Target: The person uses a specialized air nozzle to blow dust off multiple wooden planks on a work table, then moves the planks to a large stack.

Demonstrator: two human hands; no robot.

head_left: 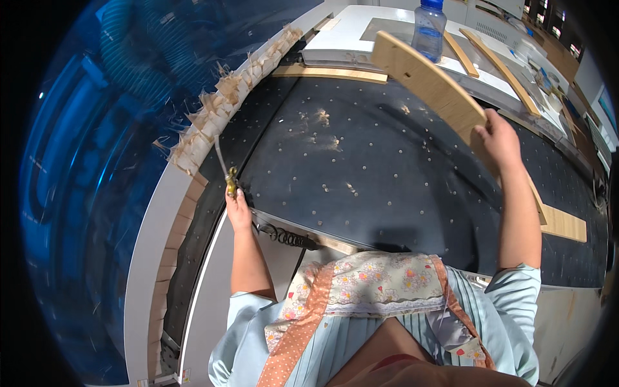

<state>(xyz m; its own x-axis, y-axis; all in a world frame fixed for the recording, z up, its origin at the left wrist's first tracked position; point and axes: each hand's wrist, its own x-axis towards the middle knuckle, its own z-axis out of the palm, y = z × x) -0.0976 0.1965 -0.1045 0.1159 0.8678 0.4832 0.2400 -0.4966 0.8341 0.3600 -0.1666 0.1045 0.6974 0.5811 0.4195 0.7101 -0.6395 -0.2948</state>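
My left hand (237, 209) is closed around a brass-coloured air blow gun (231, 182). Its thin metal nozzle points away from me, toward the torn strip curtain on the left. A black coiled hose (287, 237) lies near that wrist; where it joins the gun is hidden. On the right, my right hand (500, 142) grips a long flat wooden board (429, 80) by its edge. The board is raised at a slant over the black table (374, 174), its far end reaching toward the back. My forearm covers part of the board's near end.
Wood chips and dust (335, 143) dot the black table. Another wooden piece (564, 224) lies at its right, and a wooden strip (332, 74) at its back edge. Behind, a white surface (345, 39) bears a blue-capped bottle (429, 32) and wooden strips. Blue machine cover (84, 193) stands left.
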